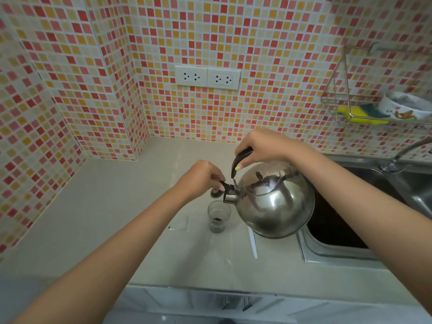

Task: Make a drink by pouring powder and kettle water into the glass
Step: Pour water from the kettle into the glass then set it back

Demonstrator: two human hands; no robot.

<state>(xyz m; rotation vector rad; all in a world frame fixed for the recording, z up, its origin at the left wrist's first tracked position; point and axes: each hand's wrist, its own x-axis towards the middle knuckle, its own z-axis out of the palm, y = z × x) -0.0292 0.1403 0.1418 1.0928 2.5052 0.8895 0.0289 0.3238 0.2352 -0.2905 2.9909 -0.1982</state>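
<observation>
A shiny steel kettle (274, 202) hangs tilted above the counter, its spout pointing left and down over a clear glass (218, 216). Dark powder lies at the bottom of the glass. My right hand (261, 148) grips the kettle's black handle from above. My left hand (201, 176) pinches the black lever of the spout cap (216, 192), which is flipped open to the left of the spout. I see no water stream between spout and glass.
A grey counter (105, 218) runs into a tiled corner. A steel sink (350, 230) and tap (402, 153) lie to the right. Two wall sockets (207, 77) sit above the counter. A wire rack (364, 108) holds a sponge and a bowl.
</observation>
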